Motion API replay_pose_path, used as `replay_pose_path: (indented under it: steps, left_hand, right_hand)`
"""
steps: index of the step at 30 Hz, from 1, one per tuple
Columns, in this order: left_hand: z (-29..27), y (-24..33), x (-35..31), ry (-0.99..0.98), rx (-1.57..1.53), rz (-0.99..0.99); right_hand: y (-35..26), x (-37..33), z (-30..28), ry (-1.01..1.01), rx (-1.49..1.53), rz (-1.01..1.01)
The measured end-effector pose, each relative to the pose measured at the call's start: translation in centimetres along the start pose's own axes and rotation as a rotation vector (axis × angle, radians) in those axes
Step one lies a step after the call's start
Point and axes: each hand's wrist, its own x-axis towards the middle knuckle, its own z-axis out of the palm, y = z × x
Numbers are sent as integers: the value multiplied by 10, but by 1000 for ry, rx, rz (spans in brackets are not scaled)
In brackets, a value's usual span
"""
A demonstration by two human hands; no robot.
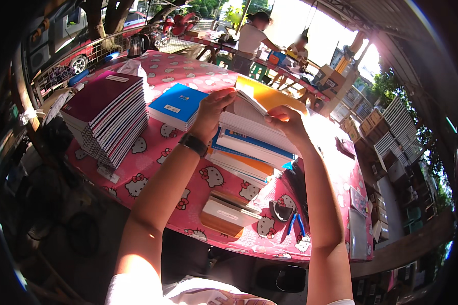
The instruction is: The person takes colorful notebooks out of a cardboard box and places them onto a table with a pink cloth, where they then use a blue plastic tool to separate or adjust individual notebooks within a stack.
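Both my hands hold an open notebook with a yellow cover and ruled white pages, raised above the table. My left hand is closed on its left edge, a dark watch on the wrist. My right hand pinches the pages at the right side. Below lies a pile of notebooks with blue covers and orange ones. A blue notebook stack sits just left of my left hand. Nearer me are a brown-and-white block-like item, blue-handled pliers and black binding coils beside my right forearm.
A tall stack of spiral-bound notebooks with a maroon top stands at the left of the pink patterned tablecloth. Clear plastic-looking packets lie along the right edge. A kettle stands at the back left. Two people are at a farther table.
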Motion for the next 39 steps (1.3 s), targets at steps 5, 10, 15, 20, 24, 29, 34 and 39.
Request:
replay_pose_path:
  steps: [5, 10, 15, 20, 24, 29, 34, 39]
  left_hand:
    - [-1, -4, -1, -30, -19, -17]
    - [-8, -1, 0, -70, -8, -44]
    - [-4, 10, 11, -8, 562, 109]
    - [15, 15, 16, 38, 983, 11]
    - [2, 10, 15, -28, 1155, 220]
    - [26, 20, -12, -62, 1643, 517]
    - [51, 8, -27, -504, 1565, 864]
    - [47, -9, -19, -590, 1593, 797]
  right_hand:
    - [0, -2, 0, 14, -20, 24]
    - [4, 0, 0, 14, -3, 29]
    - [4, -1, 8, 44, -81, -74]
    - [4, 1, 15, 154, -316, -142]
    - [0, 12, 19, 235, -196, -258]
    - [-11, 13, -25, 803, 36, -169]
    - [2, 10, -85, 920, 278, -173]
    - [12, -13, -124, 1023, 436, -303]
